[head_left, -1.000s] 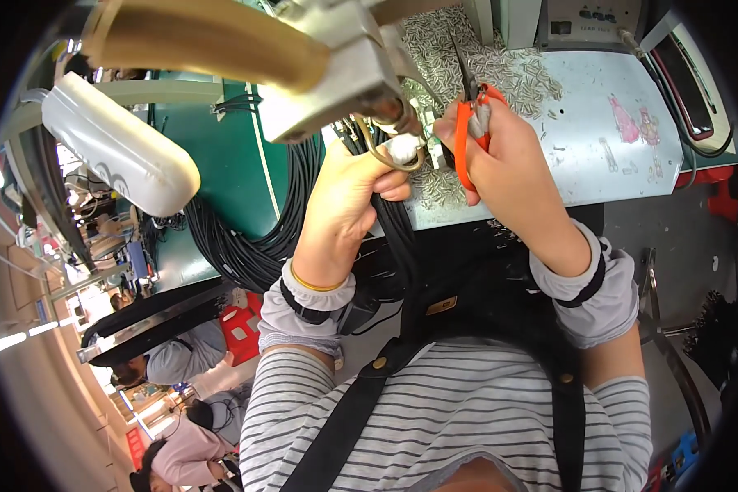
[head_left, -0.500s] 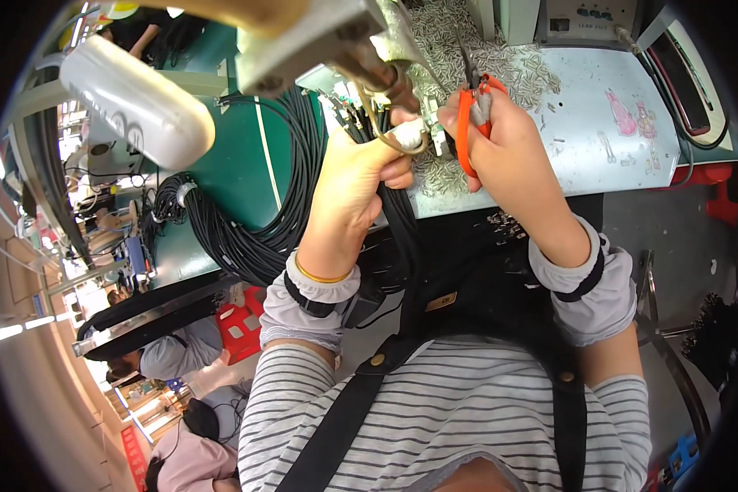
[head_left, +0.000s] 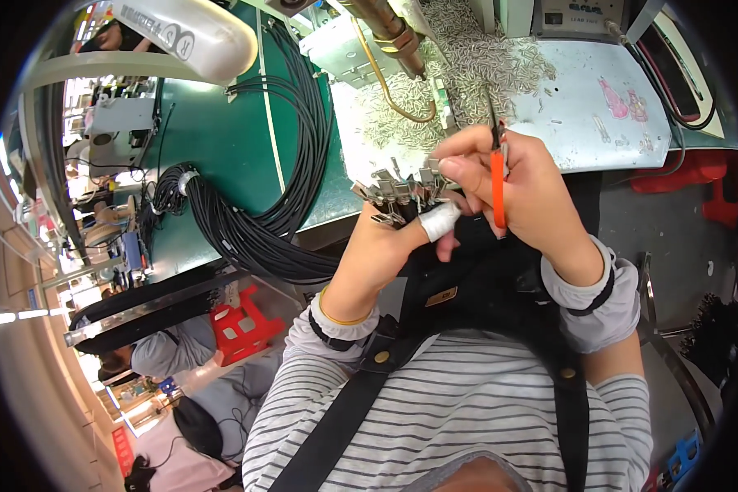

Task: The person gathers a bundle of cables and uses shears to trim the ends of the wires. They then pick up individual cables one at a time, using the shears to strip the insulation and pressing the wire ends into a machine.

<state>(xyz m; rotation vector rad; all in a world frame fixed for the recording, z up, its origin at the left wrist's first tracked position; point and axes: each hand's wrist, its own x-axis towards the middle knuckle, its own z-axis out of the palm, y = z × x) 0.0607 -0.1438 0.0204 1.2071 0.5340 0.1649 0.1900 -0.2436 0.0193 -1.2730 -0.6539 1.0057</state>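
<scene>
My left hand [head_left: 377, 254] is closed round a bundle of cables whose metal-shelled connectors [head_left: 398, 187] stick up in a cluster above the fist. White tape wraps its thumb. My right hand [head_left: 533, 176] is at the bundle's right side, thumb and forefinger at one connector [head_left: 431, 170]. Held in the same hand are orange-handled pliers [head_left: 498, 184], slim dark jaws pointing up and away. Beyond my hands, a machine's metal head [head_left: 398, 41] hangs over the bench, with a bent tube [head_left: 385, 86] beside it. The lower cables are hidden by my left hand.
Many small silvery pins [head_left: 500, 61] lie heaped on the pale metal worktop [head_left: 574, 107]. A thick coil of black cable [head_left: 238, 246] runs over the green bench [head_left: 221, 123] at left. A white lamp-like cylinder [head_left: 193, 37] juts in at upper left. People sit at far left near a red stool [head_left: 246, 324].
Both hands have drawn back from under the machine head toward my body, bringing the connector bundle and pliers along. My head view has shifted, so the machine head and white cylinder appear higher.
</scene>
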